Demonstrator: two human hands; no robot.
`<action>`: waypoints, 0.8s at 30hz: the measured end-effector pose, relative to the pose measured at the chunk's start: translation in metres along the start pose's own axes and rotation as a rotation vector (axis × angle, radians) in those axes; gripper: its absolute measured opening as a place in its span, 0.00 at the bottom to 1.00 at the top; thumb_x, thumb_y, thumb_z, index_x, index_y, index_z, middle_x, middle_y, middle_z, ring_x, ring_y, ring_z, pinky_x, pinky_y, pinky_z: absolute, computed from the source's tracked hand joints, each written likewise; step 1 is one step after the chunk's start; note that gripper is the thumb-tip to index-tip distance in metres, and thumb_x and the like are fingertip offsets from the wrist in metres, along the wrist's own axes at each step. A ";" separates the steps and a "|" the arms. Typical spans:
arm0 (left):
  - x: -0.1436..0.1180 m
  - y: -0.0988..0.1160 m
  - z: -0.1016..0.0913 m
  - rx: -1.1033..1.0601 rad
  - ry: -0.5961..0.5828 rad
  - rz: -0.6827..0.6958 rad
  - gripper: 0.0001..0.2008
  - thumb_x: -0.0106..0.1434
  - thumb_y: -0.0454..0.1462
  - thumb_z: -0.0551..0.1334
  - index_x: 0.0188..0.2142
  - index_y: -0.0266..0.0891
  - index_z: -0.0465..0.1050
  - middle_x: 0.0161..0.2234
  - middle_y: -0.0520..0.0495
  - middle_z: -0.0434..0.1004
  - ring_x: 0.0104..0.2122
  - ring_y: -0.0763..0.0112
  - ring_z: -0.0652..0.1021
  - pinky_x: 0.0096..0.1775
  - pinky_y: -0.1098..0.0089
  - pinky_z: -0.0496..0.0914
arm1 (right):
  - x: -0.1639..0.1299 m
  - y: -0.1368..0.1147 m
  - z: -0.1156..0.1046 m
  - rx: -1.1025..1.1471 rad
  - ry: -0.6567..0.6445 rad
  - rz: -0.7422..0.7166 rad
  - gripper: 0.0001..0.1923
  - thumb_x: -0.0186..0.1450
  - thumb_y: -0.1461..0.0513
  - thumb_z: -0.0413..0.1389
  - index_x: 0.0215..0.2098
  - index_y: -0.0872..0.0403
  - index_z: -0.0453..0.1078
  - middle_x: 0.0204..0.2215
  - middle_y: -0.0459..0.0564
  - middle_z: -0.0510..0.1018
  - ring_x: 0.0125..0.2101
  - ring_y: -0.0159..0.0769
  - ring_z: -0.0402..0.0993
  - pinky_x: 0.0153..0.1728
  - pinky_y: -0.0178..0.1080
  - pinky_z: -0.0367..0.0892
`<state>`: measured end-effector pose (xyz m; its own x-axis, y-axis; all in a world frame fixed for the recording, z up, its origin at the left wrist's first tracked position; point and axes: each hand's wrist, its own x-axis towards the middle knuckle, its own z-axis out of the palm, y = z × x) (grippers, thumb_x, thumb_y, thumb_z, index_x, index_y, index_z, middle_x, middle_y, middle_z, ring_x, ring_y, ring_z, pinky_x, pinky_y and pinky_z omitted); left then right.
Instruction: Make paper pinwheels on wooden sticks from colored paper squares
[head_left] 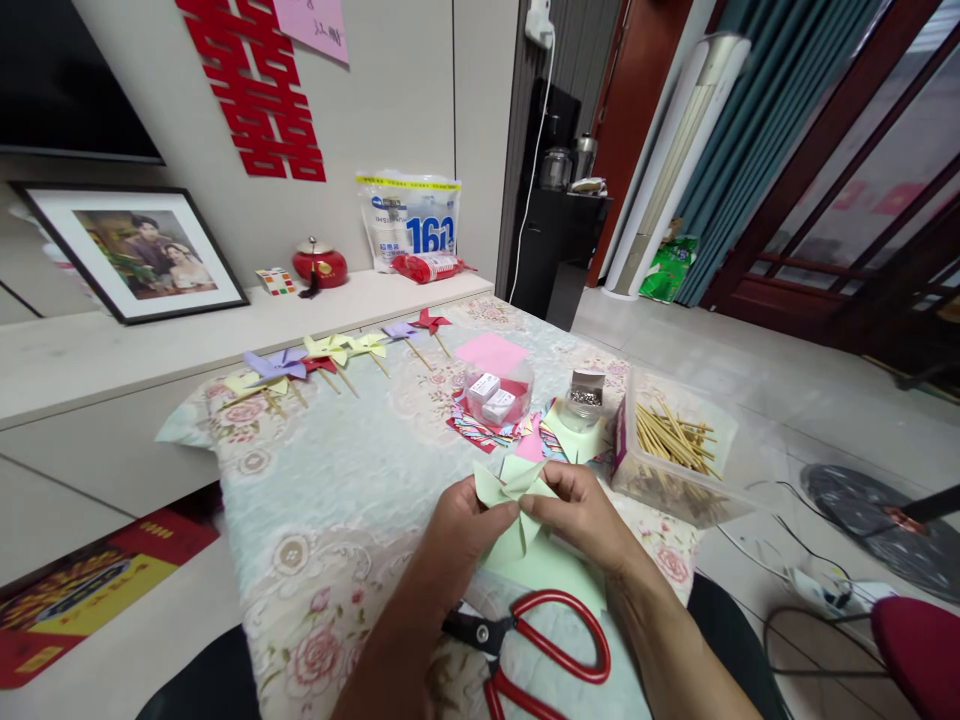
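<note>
From the head view: holding a pale green paper pinwheel (pixel 517 478) in both left hand (pixel 466 522) and right hand (pixel 581 508), pinching close to its centre, over a pale green sheet (pixel 555 572) on the cloth-covered desk (pixel 337 460). Apparently gathering the vanes inward — and so probably calling for a steady pinch with the tips lined up. Working just beyond red-handled scissors (pixel 487 634), lying with blades partly hidden. Meeting a clear plastic box (pixel 645 478) of wooden sticks (pixel 675 440) close by the desk's right edge — but having more open room leftward, before reaching the row of paper pinwheels (pixel 330 348).
</note>
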<state>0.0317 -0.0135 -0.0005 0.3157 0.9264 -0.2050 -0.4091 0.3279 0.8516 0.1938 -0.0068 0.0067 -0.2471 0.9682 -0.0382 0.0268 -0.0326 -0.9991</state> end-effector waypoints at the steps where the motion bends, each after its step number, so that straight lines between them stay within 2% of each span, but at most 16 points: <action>1: 0.000 0.000 0.000 -0.010 -0.010 -0.003 0.19 0.49 0.38 0.72 0.42 0.35 0.81 0.33 0.43 0.84 0.30 0.60 0.81 0.35 0.66 0.73 | 0.000 0.000 0.000 -0.002 0.003 -0.008 0.13 0.56 0.54 0.65 0.26 0.55 0.73 0.24 0.43 0.74 0.24 0.32 0.66 0.27 0.34 0.63; 7: -0.001 0.005 0.000 -0.054 -0.081 -0.027 0.21 0.50 0.40 0.73 0.44 0.36 0.78 0.36 0.42 0.84 0.33 0.62 0.81 0.35 0.68 0.73 | 0.000 0.004 -0.004 0.081 0.072 -0.049 0.10 0.56 0.56 0.64 0.28 0.55 0.74 0.26 0.45 0.76 0.27 0.35 0.69 0.30 0.36 0.66; 10: 0.002 0.006 -0.002 -0.011 -0.036 -0.071 0.18 0.52 0.44 0.72 0.38 0.35 0.77 0.31 0.43 0.82 0.28 0.65 0.80 0.33 0.67 0.73 | 0.000 0.006 -0.010 0.162 0.122 -0.063 0.11 0.54 0.56 0.65 0.27 0.55 0.74 0.25 0.45 0.75 0.26 0.34 0.68 0.28 0.35 0.64; 11: 0.003 0.006 -0.004 0.013 -0.005 -0.064 0.18 0.52 0.44 0.73 0.37 0.35 0.77 0.30 0.43 0.82 0.29 0.65 0.80 0.34 0.67 0.74 | 0.000 0.007 -0.013 0.191 0.131 -0.072 0.11 0.54 0.55 0.65 0.27 0.55 0.73 0.24 0.45 0.74 0.26 0.33 0.67 0.28 0.34 0.63; 15: 0.012 0.006 -0.018 0.049 0.252 0.028 0.22 0.45 0.45 0.76 0.36 0.35 0.77 0.34 0.43 0.82 0.32 0.66 0.80 0.36 0.68 0.75 | -0.003 0.010 -0.027 0.253 0.111 -0.097 0.13 0.51 0.56 0.67 0.26 0.56 0.73 0.22 0.43 0.72 0.24 0.31 0.64 0.28 0.33 0.60; 18: 0.015 0.018 -0.022 0.091 0.380 0.116 0.26 0.41 0.46 0.77 0.37 0.36 0.77 0.37 0.45 0.82 0.34 0.67 0.80 0.37 0.68 0.76 | -0.005 0.014 -0.038 0.269 0.075 -0.078 0.14 0.51 0.55 0.68 0.25 0.57 0.72 0.22 0.44 0.72 0.24 0.31 0.64 0.28 0.33 0.60; 20: 0.016 0.035 -0.016 0.198 0.459 0.218 0.26 0.40 0.45 0.77 0.37 0.36 0.77 0.36 0.47 0.82 0.33 0.69 0.79 0.37 0.71 0.74 | -0.005 0.017 -0.042 0.299 0.087 -0.073 0.13 0.51 0.56 0.67 0.25 0.56 0.72 0.23 0.44 0.72 0.24 0.30 0.64 0.28 0.33 0.60; 22: 0.017 0.056 0.000 0.345 0.450 0.332 0.22 0.44 0.45 0.75 0.36 0.38 0.77 0.35 0.48 0.82 0.32 0.69 0.79 0.37 0.72 0.73 | -0.003 0.019 -0.044 0.328 0.126 -0.075 0.12 0.51 0.57 0.67 0.25 0.56 0.72 0.22 0.43 0.71 0.24 0.30 0.64 0.27 0.33 0.60; 24: 0.018 0.077 0.026 0.530 0.390 0.427 0.16 0.49 0.44 0.72 0.36 0.40 0.77 0.35 0.49 0.82 0.34 0.69 0.79 0.38 0.71 0.72 | 0.000 0.020 -0.043 0.354 0.169 -0.079 0.12 0.51 0.58 0.67 0.24 0.56 0.71 0.22 0.43 0.71 0.23 0.30 0.64 0.26 0.33 0.61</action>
<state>0.0281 0.0239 0.0741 -0.1406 0.9826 0.1212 0.0667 -0.1127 0.9914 0.2357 0.0028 -0.0129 -0.0711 0.9974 0.0131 -0.3286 -0.0110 -0.9444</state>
